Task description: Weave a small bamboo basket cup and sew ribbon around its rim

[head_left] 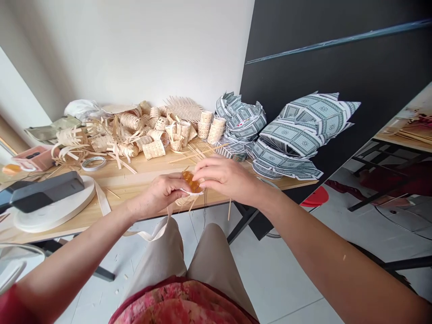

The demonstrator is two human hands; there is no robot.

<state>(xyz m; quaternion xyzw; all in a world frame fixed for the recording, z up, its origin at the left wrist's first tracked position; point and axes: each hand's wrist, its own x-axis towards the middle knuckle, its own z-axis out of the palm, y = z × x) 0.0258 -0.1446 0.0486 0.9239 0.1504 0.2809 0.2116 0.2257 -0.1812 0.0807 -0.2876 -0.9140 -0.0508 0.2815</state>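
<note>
Near the table's front edge, my left hand [168,189] pinches a small woven piece [186,199] with an amber-coloured part [192,182] on top and a white band [194,192] along its rim. My right hand [218,175] has its fingers bent over the right side of the amber part, thumb and fingertips close together; whether they grip anything is too small to tell. A pale ribbon [158,235] hangs in a loop below my left hand and runs up to the left onto the table.
Small woven baskets [153,149] and loose strips lie along the wall. Patterned folded pieces [297,130] are stacked at the right. A tape roll [93,164], a pink box [35,157] and a dark device [47,191] on a white round roll [56,216] are at the left.
</note>
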